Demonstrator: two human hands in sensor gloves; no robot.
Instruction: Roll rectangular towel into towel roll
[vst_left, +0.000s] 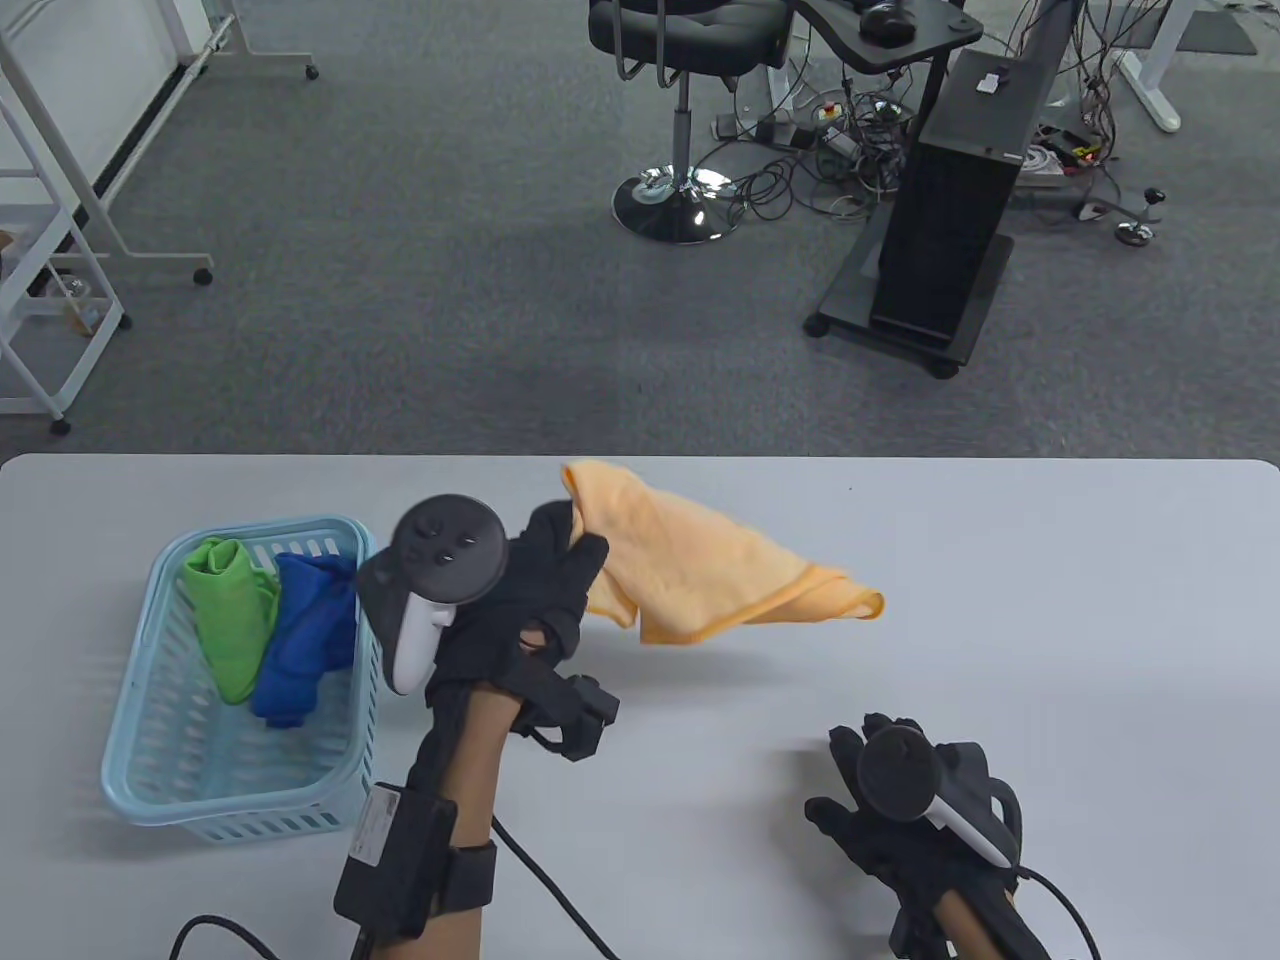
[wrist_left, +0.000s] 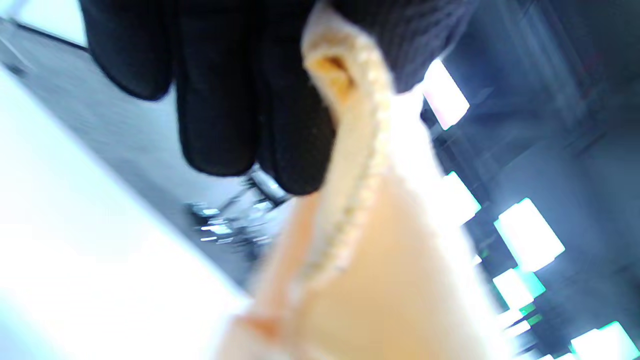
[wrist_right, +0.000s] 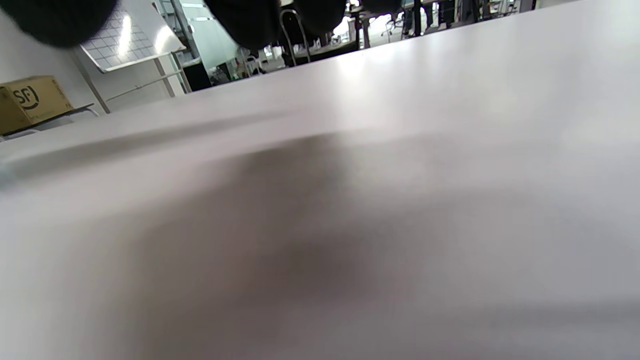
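Observation:
An orange towel (vst_left: 690, 565) hangs in the air above the middle of the white table (vst_left: 1050, 600), crumpled and trailing to the right. My left hand (vst_left: 560, 570) is raised over the table and pinches the towel by its upper left corner. In the left wrist view the gloved fingers (wrist_left: 220, 100) clamp the towel's stitched hem (wrist_left: 350, 200), which fills the lower frame, blurred. My right hand (vst_left: 860, 790) rests low on the table at the front right, fingers spread and holding nothing. The right wrist view shows only dark fingertips (wrist_right: 250, 15) over bare tabletop.
A light blue plastic basket (vst_left: 150, 760) stands at the front left, holding a green towel (vst_left: 232, 620) and a blue towel (vst_left: 305, 640). Beyond the table's far edge are a grey carpet, an office chair (vst_left: 680, 120) and a black stand (vst_left: 940, 230).

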